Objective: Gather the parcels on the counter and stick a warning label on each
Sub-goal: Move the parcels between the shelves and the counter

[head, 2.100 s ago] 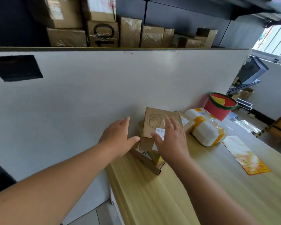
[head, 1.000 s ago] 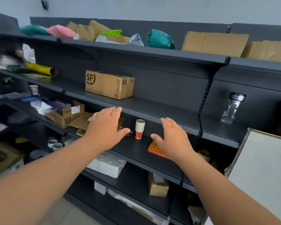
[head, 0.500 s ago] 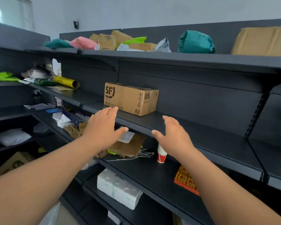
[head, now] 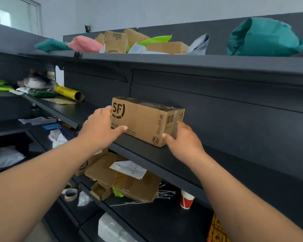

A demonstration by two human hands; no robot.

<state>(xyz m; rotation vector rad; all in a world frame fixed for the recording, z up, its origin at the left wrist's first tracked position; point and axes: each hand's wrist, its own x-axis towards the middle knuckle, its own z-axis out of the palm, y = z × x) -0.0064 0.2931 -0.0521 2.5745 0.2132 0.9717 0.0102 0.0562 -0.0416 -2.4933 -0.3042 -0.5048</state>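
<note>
Left hand [head: 100, 126] and right hand [head: 184, 142] clasp the SF box [head: 143, 121] ends on a dark shelf [head: 164, 159].

Dark shelf [head: 164, 154] carries SF cardboard box [head: 143, 119] (upright, near front edge)

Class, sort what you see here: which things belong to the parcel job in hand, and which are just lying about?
In the job:
brown SF cardboard box
left hand
right hand

Lying about:
red paper cup
yellow cardboard tube
teal plastic bag
tape roll
</note>
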